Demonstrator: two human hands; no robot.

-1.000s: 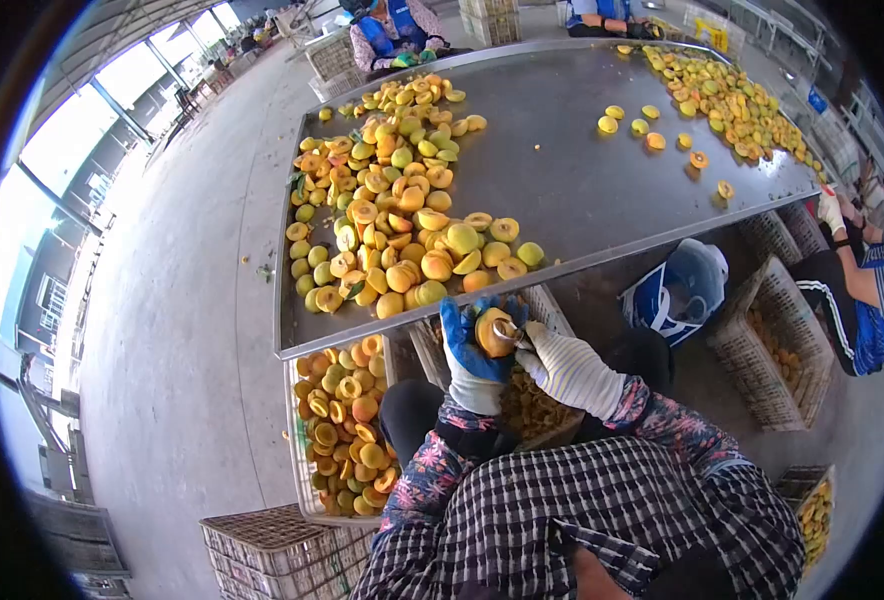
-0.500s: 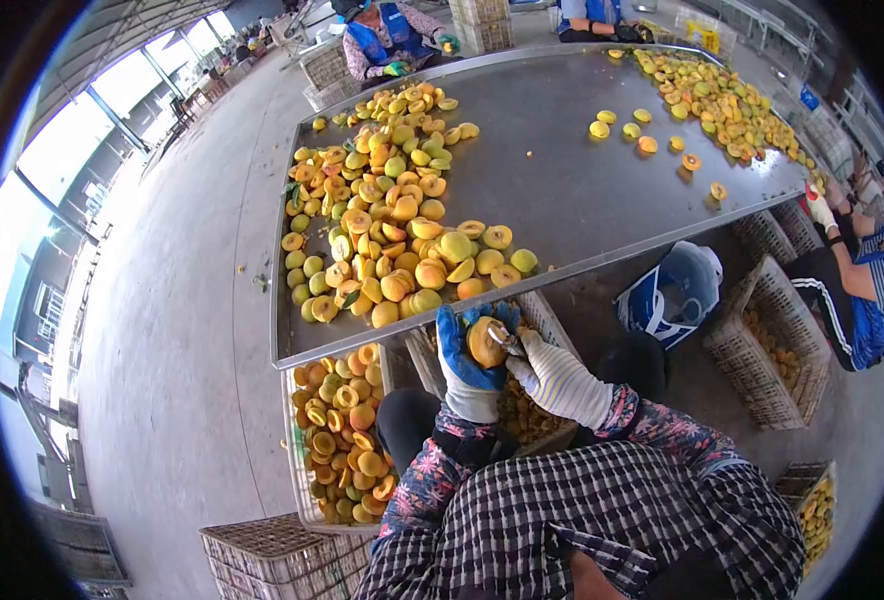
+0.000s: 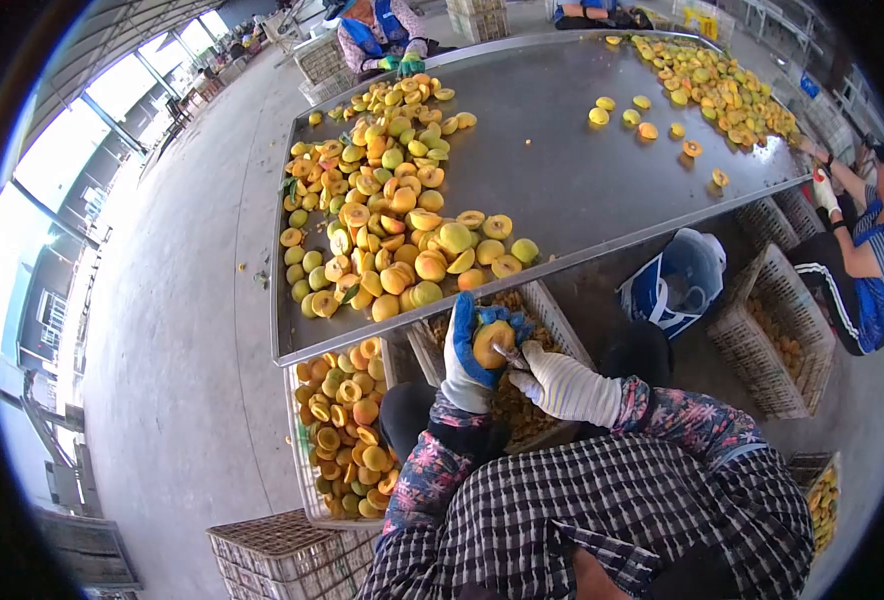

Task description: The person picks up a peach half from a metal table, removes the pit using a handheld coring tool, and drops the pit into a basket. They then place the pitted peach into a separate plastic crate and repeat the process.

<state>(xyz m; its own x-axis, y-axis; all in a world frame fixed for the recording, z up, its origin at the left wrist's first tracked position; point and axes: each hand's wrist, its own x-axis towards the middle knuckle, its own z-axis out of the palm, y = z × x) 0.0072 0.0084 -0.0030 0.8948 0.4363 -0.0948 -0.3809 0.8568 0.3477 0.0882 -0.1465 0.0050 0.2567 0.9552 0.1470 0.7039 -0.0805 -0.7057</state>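
Left hand [image 3: 469, 352]: gloved, blue palm side, fingers curled around one fruit [image 3: 492, 344], cupping it. Right hand [image 3: 568, 387]: white striped glove, closed on a small metal tool [image 3: 509, 354], tip against the fruit. Handle mostly hidden in the grip. Hands near each other, fruit between them; can't tell if the gloves touch.

Fruit: round, yellow-orange, held just off the table's near edge, above a crate [image 3: 559, 322] with small yellow-brown pieces in it. Can't tell how deep the tool sits.

Table [image 3: 552, 170]: grey metal, raised rim. Near pile [image 3: 392, 225] on its left part: whole fruit plus cut halves, yellow, green, orange, some leaves. Far pile [image 3: 717, 95] at far right corner, a few loose pieces beside it.

Left of the knees: pale crate [image 3: 309, 490] full of halves. Right: blue-and-white bucket [image 3: 684, 283], then a tall crate [image 3: 782, 375], partly filled. Co-worker [image 3: 870, 265] seated at right edge; another person [image 3: 377, 38] across the table, green-gloved hands together at its edge.
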